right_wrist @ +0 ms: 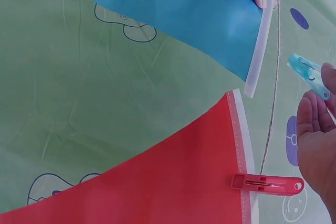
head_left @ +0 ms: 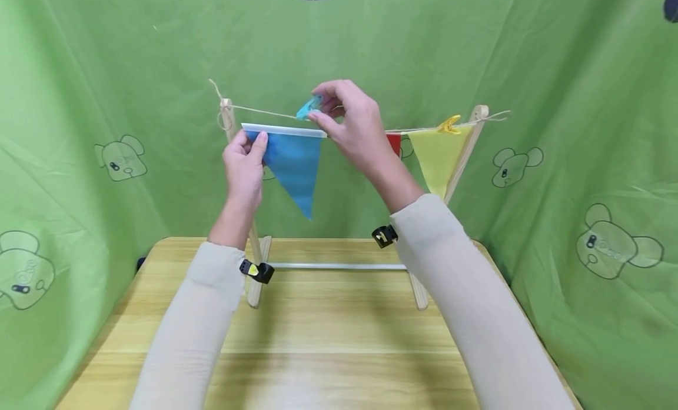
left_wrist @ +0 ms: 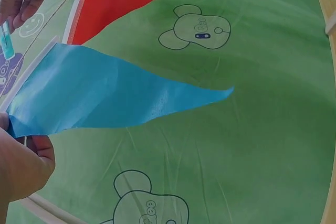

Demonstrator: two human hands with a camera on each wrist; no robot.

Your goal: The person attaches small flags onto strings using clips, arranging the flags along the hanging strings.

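Observation:
My left hand pinches a blue triangular pennant by the left end of its white top band, with the tip pointing down. The band lies just below a thin string; in the right wrist view a gap shows between them. Above the string, my right hand pinches a light blue clothespin between thumb and fingers, apart from string and pennant. Beside the blue one is a red pennant, fixed to the string by a red clothespin; the right forearm mostly covers it in the head view.
A yellow pennant hangs at the right under a yellow clothespin. Two wooden posts carry the string, and a white bar joins their feet on the wooden table. Green cloth surrounds it.

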